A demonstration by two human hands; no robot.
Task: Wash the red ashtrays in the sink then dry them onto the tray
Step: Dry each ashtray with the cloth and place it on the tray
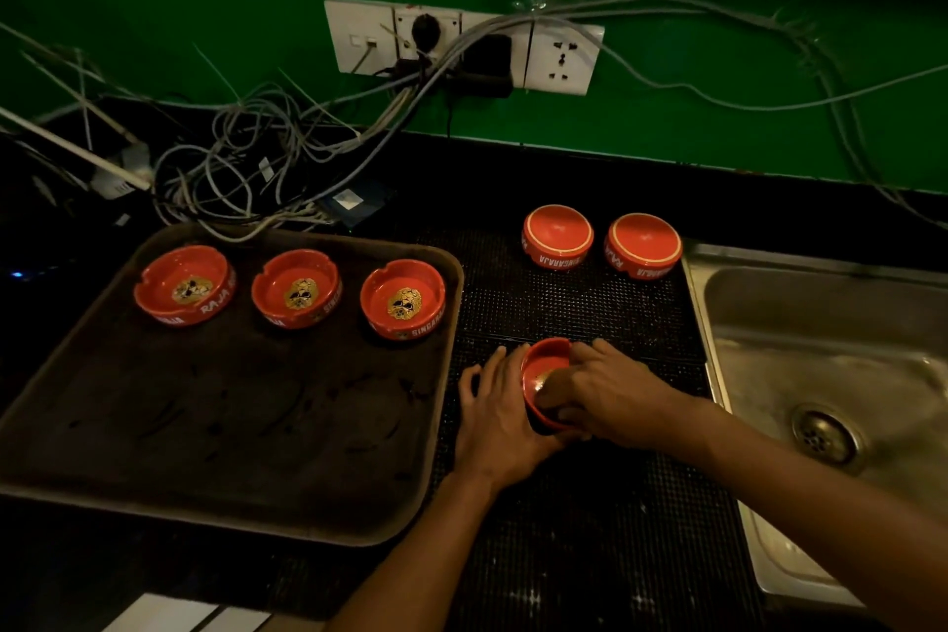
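Left hand: the left hand (pixel 495 413) cradles the held ashtray (pixel 545 382) from its nine o'clock side, fingers lightly curved along the outer wall, palm low on the mat.
Right hand: the right hand (pixel 610 395) comes in from three o'clock with its fingers reaching into the bowl; whether they grip a cloth is too dark to tell.
Held ashtray: tilted on edge between both hands, open face turned toward the right hand, over the black mat (pixel 579 313).
Risk: a wet, glazed ashtray tipped on its rim could slip out of the left hand's light hold if the right hand rubs hard, and chip on the counter or roll toward the sink (pixel 821 323) at three o'clock.
Second risk: carrying it over to the tray, it could knock the nearest ashtray already there.
Tray: the tray (pixel 102 426) lies at nine o'clock, just beside the mat, with three upright ashtrays (pixel 402 298) along its far edge.
Waiting pieces: two overturned ashtrays (pixel 558 236) stand at twelve o'clock on the mat.
Beyond: tangled cables (pixel 246 169) and a wall socket panel (pixel 561 59) sit at eleven to twelve o'clock.
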